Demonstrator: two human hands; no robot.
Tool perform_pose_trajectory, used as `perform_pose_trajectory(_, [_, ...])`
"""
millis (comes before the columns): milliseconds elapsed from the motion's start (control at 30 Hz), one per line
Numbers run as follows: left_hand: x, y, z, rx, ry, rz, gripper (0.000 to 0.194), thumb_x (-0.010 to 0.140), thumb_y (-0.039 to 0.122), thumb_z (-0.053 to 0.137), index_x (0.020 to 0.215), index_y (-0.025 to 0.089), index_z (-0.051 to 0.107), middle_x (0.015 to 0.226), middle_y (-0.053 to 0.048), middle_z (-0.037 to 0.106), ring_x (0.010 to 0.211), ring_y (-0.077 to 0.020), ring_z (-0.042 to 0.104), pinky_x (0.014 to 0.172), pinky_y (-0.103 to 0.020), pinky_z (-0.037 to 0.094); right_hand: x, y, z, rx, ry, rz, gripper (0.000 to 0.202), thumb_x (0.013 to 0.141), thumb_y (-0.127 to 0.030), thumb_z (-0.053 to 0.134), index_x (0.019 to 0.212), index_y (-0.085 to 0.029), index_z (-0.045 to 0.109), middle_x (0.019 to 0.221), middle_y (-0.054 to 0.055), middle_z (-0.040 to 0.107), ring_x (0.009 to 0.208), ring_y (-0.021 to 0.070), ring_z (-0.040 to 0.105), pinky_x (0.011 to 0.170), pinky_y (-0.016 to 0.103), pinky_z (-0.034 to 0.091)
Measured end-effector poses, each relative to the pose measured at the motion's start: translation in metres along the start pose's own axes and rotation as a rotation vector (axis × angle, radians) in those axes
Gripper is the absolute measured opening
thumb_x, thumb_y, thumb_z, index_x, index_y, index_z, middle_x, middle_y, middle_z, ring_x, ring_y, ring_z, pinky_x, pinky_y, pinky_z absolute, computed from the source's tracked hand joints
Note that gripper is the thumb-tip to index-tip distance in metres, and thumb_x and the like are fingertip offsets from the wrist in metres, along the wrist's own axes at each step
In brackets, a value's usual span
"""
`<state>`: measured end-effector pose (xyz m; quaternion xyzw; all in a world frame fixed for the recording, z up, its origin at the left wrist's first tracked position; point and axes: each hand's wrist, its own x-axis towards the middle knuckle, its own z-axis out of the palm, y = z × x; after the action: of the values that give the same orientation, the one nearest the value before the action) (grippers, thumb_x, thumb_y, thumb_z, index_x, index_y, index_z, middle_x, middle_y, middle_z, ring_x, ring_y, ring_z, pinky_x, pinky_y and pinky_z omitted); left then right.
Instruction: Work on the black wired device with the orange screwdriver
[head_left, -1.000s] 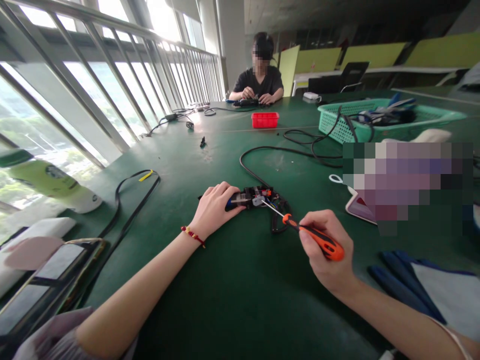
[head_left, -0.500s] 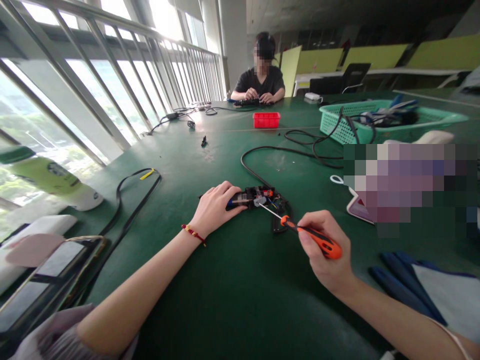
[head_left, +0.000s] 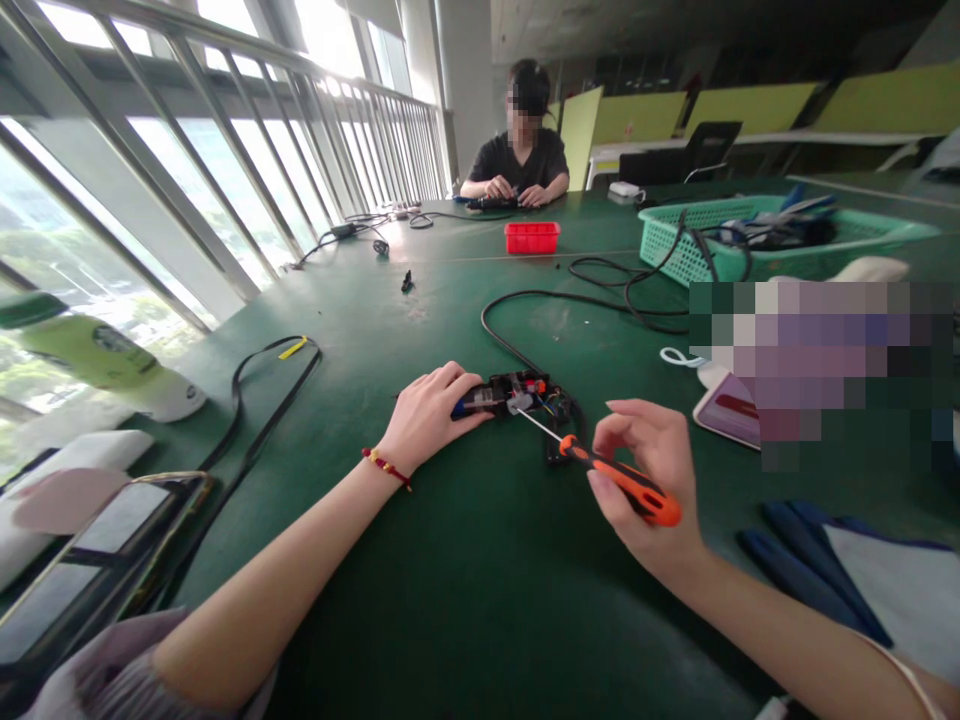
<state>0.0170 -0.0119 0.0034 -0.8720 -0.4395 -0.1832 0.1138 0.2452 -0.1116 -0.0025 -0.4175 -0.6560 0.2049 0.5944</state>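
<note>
My left hand (head_left: 433,410) is closed around one end of an opened black corded device (head_left: 499,392) lying on the green table. Coloured wires and a small grey piece show inside its casing; the part under my palm is hidden. In my right hand (head_left: 652,475) is an orange and black screwdriver (head_left: 622,480), held loosely with the index finger lifted from the handle. Its thin shaft slants to the upper left, and the tip meets the device near the grey piece. I cannot tell whether the tip sits in a screw.
A black cable (head_left: 517,296) runs from the device toward a green basket (head_left: 675,245). Beyond are a red tray (head_left: 532,238) and a co-worker (head_left: 517,160). Blue-white gloves (head_left: 862,570) lie right; a phone (head_left: 727,412) is nearby. A bottle (head_left: 105,350) and black strap (head_left: 262,430) are left.
The fingers of my right hand have loosened and spread on the screwdriver handle, whose end has dipped slightly. My left hand and the device stay in place.
</note>
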Motion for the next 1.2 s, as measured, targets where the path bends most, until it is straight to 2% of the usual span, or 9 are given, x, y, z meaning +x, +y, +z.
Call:
perform_pose_trajectory(100, [-0.0003,-0.0007,0.0013,-0.007,0.002,0.004,0.035,0.084,0.048,0.053,0.104,0.02,0.056,0.095,-0.004,0.057,0.081,-0.0177,0.057,0.067,-0.028,0.043,-0.0007,-0.0022,-0.0009,-0.028,-0.076,0.115,0.018,0.08,-0.017,0.054,0.097,-0.023,0.049,0.057,-0.008,0.044,0.039,0.0062,0.037,0.037,0.02,0.031])
perform_pose_trajectory(167, [-0.0005,-0.0009,0.0017,-0.007,0.002,0.007,0.035,0.083,0.048,0.053,0.104,0.02,0.055,0.095,-0.004,0.057,0.081,-0.0176,0.057,0.067,-0.028,0.043,-0.0002,-0.003,0.0005,-0.002,-0.033,0.109,0.02,0.079,-0.015,0.056,0.095,-0.023,0.048,0.059,-0.007,0.046,0.04,0.0064,0.041,0.037,0.02,0.034])
perform_pose_trajectory(333, [-0.0002,-0.0008,0.0015,-0.017,0.007,0.005,0.034,0.083,0.047,0.055,0.103,0.02,0.056,0.095,-0.003,0.056,0.079,-0.0173,0.057,0.066,-0.028,0.044,0.0032,-0.0016,0.0026,0.064,0.075,-0.067,0.052,0.067,-0.014,0.065,0.112,-0.025,0.041,0.097,0.004,0.055,0.084,0.0188,0.06,0.069,0.035,0.052])
perform_pose_trajectory(567, [-0.0006,-0.0014,0.0021,-0.01,0.004,0.011,0.033,0.083,0.047,0.054,0.104,0.021,0.055,0.095,-0.004,0.056,0.081,-0.0175,0.057,0.067,-0.028,0.043,0.0007,-0.0031,-0.001,-0.062,-0.018,0.023,0.021,0.077,-0.017,0.06,0.096,-0.023,0.053,0.065,-0.005,0.051,0.044,0.0073,0.046,0.04,0.022,0.039])
perform_pose_trajectory(733, [-0.0001,-0.0015,0.0021,-0.004,0.004,0.013,0.033,0.084,0.047,0.053,0.104,0.021,0.054,0.096,-0.004,0.057,0.081,-0.0175,0.058,0.067,-0.027,0.043,0.0023,0.0015,0.001,-0.02,0.109,-0.109,0.05,0.07,-0.015,0.064,0.115,-0.025,0.046,0.098,0.004,0.055,0.085,0.0191,0.06,0.071,0.035,0.052])
perform_pose_trajectory(833, [0.0002,-0.0006,0.0012,-0.003,0.004,0.012,0.033,0.083,0.047,0.055,0.103,0.02,0.054,0.096,-0.003,0.057,0.08,-0.0175,0.058,0.067,-0.027,0.043,0.0027,0.0,-0.0007,-0.035,0.043,-0.061,0.053,0.069,-0.019,0.065,0.117,-0.024,0.043,0.081,-0.001,0.054,0.065,0.0145,0.056,0.056,0.029,0.049])
perform_pose_trajectory(967, [0.0,-0.0006,0.0015,-0.004,0.005,0.014,0.033,0.083,0.047,0.055,0.103,0.021,0.054,0.095,-0.003,0.057,0.08,-0.0175,0.058,0.067,-0.027,0.043,0.0002,-0.0034,-0.0011,-0.034,-0.061,0.025,0.028,0.077,-0.016,0.059,0.103,-0.023,0.051,0.059,-0.008,0.046,0.042,0.0073,0.044,0.04,0.021,0.037])
perform_pose_trajectory(1067, [-0.0002,-0.0014,0.0022,-0.013,0.004,0.016,0.033,0.083,0.047,0.054,0.103,0.02,0.054,0.095,-0.004,0.057,0.08,-0.0179,0.058,0.067,-0.028,0.043,0.0005,-0.0001,0.0012,0.013,0.042,-0.041,0.046,0.071,-0.012,0.062,0.112,-0.024,0.046,0.08,-0.001,0.056,0.067,0.0136,0.058,0.06,0.028,0.05])
perform_pose_trajectory(1200, [-0.0004,-0.0021,0.0027,-0.021,0.002,0.025,0.033,0.084,0.047,0.053,0.103,0.02,0.053,0.095,-0.004,0.057,0.081,-0.0185,0.057,0.067,-0.028,0.043,0.004,0.0061,0.0009,0.007,0.063,-0.158,0.066,0.062,-0.018,0.064,0.123,-0.023,0.037,0.107,0.007,0.051,0.088,0.0216,0.056,0.078,0.042,0.049])
